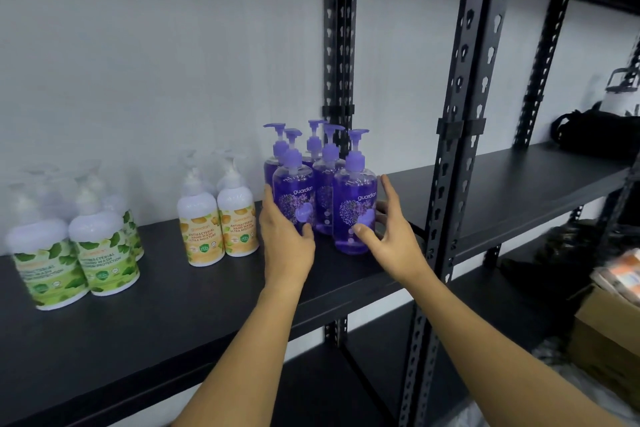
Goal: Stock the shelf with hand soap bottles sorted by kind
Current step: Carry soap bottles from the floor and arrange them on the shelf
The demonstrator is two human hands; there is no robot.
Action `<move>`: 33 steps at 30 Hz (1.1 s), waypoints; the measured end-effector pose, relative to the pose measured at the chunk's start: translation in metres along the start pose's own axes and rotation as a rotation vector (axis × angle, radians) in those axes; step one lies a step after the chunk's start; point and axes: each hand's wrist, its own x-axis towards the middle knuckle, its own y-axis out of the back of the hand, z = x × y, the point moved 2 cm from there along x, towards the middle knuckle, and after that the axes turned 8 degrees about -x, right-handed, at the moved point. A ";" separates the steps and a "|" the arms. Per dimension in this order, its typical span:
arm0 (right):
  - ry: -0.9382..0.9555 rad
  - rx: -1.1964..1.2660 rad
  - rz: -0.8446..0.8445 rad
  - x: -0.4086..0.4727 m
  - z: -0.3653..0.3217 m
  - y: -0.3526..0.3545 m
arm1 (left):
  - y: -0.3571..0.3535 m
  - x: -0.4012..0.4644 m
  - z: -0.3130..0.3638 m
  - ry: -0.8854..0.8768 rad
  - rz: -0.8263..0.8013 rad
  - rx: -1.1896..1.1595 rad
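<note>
Several purple pump bottles (353, 204) stand in a tight cluster on the black shelf (173, 305), right of centre. My left hand (285, 239) cups the front-left purple bottle (294, 198), thumb on its label. My right hand (388, 229) lies against the front-right purple bottle, thumb on its front and fingers spread behind it. Both bottles stand upright on the shelf. To the left stand white bottles with orange labels (218, 225). Further left is a group of white bottles with green leaf labels (76, 253).
Black slotted uprights (450, 184) rise just right of the purple bottles. The shelf runs on to the right, with a dark bag (592, 132) at its far end. A cardboard box (609, 333) of packets sits low at the right.
</note>
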 end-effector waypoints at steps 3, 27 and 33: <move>-0.023 -0.002 0.019 -0.007 -0.008 0.000 | 0.005 -0.014 0.006 0.055 -0.006 0.025; -0.420 -0.329 0.025 -0.330 0.134 0.127 | -0.082 -0.291 0.008 -0.120 -0.700 0.577; -0.635 -0.400 -0.017 -0.436 0.195 0.147 | -0.131 -0.361 -0.026 -0.036 -0.936 0.652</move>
